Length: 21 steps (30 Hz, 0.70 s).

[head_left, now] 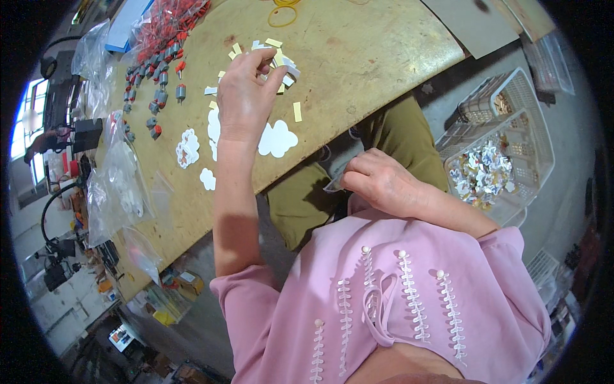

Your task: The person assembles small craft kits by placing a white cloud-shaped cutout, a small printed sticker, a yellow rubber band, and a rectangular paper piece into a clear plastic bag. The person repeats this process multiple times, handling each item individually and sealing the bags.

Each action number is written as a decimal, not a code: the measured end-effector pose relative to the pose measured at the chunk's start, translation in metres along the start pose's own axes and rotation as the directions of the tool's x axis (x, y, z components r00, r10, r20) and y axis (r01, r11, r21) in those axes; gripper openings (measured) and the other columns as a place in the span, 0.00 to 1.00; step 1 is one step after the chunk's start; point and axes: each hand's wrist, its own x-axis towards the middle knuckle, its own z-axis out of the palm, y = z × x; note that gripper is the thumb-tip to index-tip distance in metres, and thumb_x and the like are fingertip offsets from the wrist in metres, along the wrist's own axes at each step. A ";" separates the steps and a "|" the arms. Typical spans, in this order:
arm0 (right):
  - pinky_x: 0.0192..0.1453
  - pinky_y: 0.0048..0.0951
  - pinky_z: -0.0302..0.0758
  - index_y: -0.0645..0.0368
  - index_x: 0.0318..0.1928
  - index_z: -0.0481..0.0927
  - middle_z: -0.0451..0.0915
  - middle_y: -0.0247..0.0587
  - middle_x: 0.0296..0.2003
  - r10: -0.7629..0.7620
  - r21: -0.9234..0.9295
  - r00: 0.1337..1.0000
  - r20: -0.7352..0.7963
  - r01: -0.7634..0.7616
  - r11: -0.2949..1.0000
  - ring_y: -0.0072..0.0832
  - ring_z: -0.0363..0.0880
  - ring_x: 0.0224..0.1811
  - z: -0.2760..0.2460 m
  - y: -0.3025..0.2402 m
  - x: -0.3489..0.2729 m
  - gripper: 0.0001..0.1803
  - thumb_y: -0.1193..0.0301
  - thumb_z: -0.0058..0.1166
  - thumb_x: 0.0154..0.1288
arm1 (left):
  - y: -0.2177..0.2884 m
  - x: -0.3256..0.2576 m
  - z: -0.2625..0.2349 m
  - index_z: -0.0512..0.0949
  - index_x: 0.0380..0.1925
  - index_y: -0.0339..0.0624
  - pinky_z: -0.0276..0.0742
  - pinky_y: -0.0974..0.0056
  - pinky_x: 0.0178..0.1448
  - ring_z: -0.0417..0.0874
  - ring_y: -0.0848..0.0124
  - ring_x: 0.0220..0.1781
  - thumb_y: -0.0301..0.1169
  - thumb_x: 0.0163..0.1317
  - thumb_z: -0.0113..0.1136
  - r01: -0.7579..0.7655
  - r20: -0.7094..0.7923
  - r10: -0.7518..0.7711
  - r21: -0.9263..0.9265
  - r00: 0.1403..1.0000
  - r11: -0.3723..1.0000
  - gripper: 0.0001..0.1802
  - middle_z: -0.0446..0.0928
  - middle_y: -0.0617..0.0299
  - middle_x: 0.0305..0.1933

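Observation:
Over the table, my left hand (248, 89) is closed in a pinch, with a small pale yellow strip (279, 57) at its thumb and fingertips. Loose yellow and white strips lie scattered around those fingers, and one yellow strip (297, 112) lies apart to the right. Close to my lap, my right hand (382, 182) is closed on the edge of a small clear plastic bag (335, 184). White cloud-shaped cutouts (277, 139) rest near the table edge, partly behind my left forearm. A patterned stack of cutouts (188, 148) sits left of it.
Small grey-and-red motor-like parts (162, 78) spread over the far left of the table (358, 70), beside a red-filled bag (169, 22). Clear bags (118, 182) lie along the left. A yellow band (282, 15) is at the back. At right stands a plastic basket (543, 137) of colourful pieces.

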 end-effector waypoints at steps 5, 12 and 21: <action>0.54 0.39 0.76 0.57 0.39 0.80 0.78 0.41 0.38 0.004 0.008 1.000 0.003 -0.004 1.000 0.40 0.81 0.46 -0.002 0.000 0.001 0.12 0.73 0.64 0.53 | 0.005 -0.001 0.001 0.85 0.47 0.38 0.82 0.66 0.43 0.84 0.75 0.33 0.27 0.64 0.73 0.133 0.043 -0.127 -0.201 0.991 0.971 0.13 0.84 0.61 0.37; 0.52 0.38 0.76 0.57 0.39 0.80 0.79 0.40 0.39 0.006 0.003 1.000 -0.022 -0.006 1.000 0.40 0.81 0.45 -0.005 -0.001 0.002 0.10 0.74 0.64 0.54 | -0.016 -0.004 -0.004 0.82 0.43 0.36 0.80 0.72 0.40 0.83 0.81 0.33 0.26 0.68 0.70 0.303 0.107 -0.294 -0.548 0.950 0.780 0.08 0.85 0.66 0.36; 0.59 0.40 0.78 0.59 0.42 0.82 0.84 0.42 0.48 -0.059 -0.097 0.981 -0.185 0.042 0.994 0.41 0.83 0.52 -0.029 -0.004 0.018 0.10 0.76 0.62 0.58 | -0.004 -0.033 -0.027 0.80 0.49 0.42 0.76 0.75 0.37 0.81 0.82 0.34 0.26 0.74 0.66 0.278 0.062 -0.326 -0.685 0.943 0.673 0.07 0.83 0.66 0.39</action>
